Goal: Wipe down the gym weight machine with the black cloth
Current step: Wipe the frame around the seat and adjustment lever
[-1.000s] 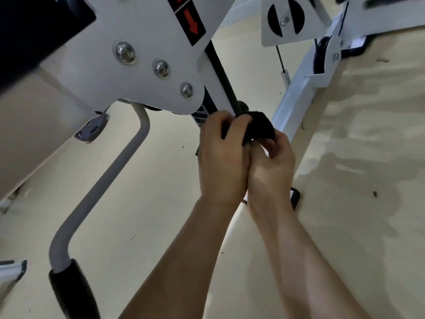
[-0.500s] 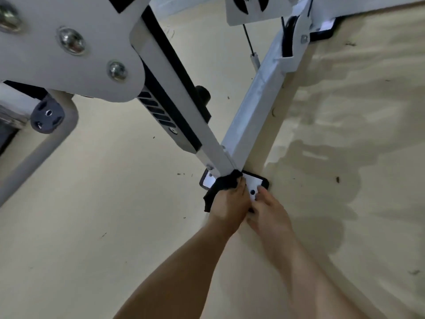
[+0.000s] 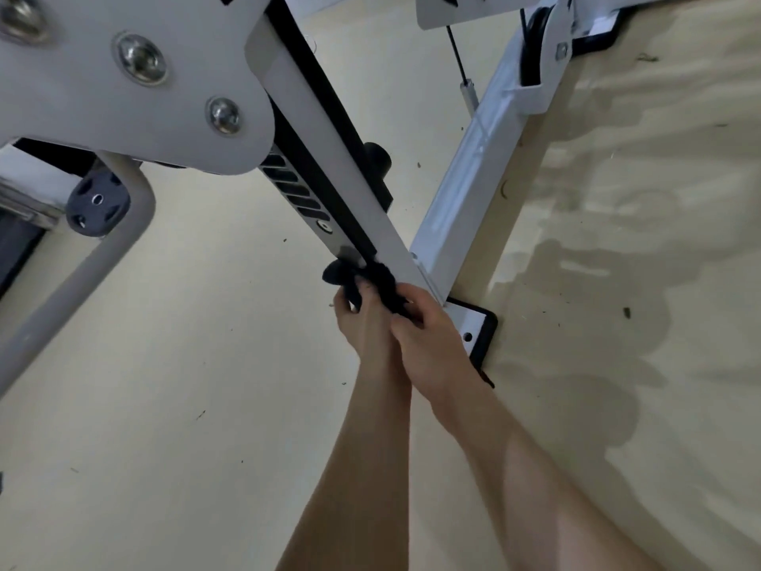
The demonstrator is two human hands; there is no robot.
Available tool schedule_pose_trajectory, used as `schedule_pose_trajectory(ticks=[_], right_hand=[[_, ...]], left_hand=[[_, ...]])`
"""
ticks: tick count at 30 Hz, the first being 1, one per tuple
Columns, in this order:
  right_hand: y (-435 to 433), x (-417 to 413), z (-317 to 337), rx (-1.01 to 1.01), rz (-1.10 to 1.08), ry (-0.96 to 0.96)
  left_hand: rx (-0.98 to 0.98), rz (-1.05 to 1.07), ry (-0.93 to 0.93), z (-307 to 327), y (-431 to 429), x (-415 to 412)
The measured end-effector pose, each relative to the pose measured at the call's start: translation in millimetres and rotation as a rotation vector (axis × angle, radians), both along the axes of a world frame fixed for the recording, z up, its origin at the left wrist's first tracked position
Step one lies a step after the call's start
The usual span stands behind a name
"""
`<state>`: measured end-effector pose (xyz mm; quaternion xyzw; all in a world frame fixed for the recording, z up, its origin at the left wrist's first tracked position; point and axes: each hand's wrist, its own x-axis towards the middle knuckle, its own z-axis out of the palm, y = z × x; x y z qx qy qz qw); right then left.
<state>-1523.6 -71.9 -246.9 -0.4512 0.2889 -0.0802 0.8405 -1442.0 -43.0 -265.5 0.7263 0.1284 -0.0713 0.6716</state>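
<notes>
The white weight machine fills the upper view; its slanted upright post point(image 3: 354, 191) runs down to a floor joint with a second white beam point(image 3: 473, 175). A black cloth point(image 3: 370, 282) is bunched against the lower end of the post. My left hand point(image 3: 362, 323) grips the cloth's left part from below. My right hand point(image 3: 428, 335) overlaps it and pinches the cloth's right part against the post. The post's foot is partly hidden by both hands.
A white foot plate with a black rubber edge point(image 3: 477, 327) lies on the beige floor just right of my hands. A grey curved tube point(image 3: 82, 274) and a bolted white plate point(image 3: 136, 84) hang at the upper left. A cable and pulley bracket point(image 3: 535, 55) sit top right.
Both hands with the cloth went down the post to the foot plate, then came back up a little onto the post's lower end. The camera view moved closer.
</notes>
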Motion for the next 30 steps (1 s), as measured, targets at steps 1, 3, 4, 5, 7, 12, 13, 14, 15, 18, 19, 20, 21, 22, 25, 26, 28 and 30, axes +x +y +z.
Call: schedule_pose_trajectory(ticks=[1,3,4,5,7,12,13,14,15,18,19,20,21,22,25,26,28,30], right_hand=[[1,1,-4,-0.067,0.011,0.043],[5,-1,-17,-0.129,0.018,0.114],[8,-4,-25,-0.144,0.011,0.144],[11,-7,-31,-0.155,0.005,0.18],[18,-12,-43,-0.162,0.001,0.244],[9,-16,-57,-0.01,-0.382,0.306],[1,-16,-57,0.013,-0.495,0.328],[-7,-16,-56,0.024,-0.584,0.341],[-15,-15,-54,0.025,-0.643,0.339],[-25,-8,-50,-0.013,-0.601,0.29],[-24,-6,-52,-0.039,-0.519,0.279],[-20,-5,-55,-0.078,-0.425,0.294],[-15,-7,-61,-0.135,-0.33,0.337],[-9,-10,-68,-0.233,-0.24,0.398],[14,-26,-86,-0.677,0.083,0.563],[21,-30,-87,-0.744,0.151,0.598],[25,-29,-87,-0.707,0.143,0.556],[22,-22,-87,-0.554,0.001,0.376]], left_hand=[[0.042,-0.007,0.018,-8,-2,4],[0.133,-0.029,0.068,-24,3,9],[0.205,-0.055,0.102,-33,8,11],[0.299,-0.093,0.147,-41,12,11],[0.453,-0.163,0.258,-55,18,6],[0.266,-0.052,0.113,-56,22,-7],[0.227,-0.036,0.023,-52,23,-11],[0.232,-0.051,-0.091,-49,22,-16],[0.279,-0.086,-0.206,-49,21,-20],[0.572,-0.285,-0.394,-66,18,-37],[0.671,-0.372,-0.424,-75,22,-40],[0.749,-0.457,-0.437,-81,26,-42],[0.817,-0.531,-0.449,-82,28,-43],[0.884,-0.581,-0.481,-88,33,-42],[1.116,-0.748,-0.579,-92,45,-37],[1.123,-0.788,-0.548,-90,48,-33],[1.092,-0.84,-0.45,-81,42,-23],[1.033,-0.839,-0.533,-72,30,-18]])
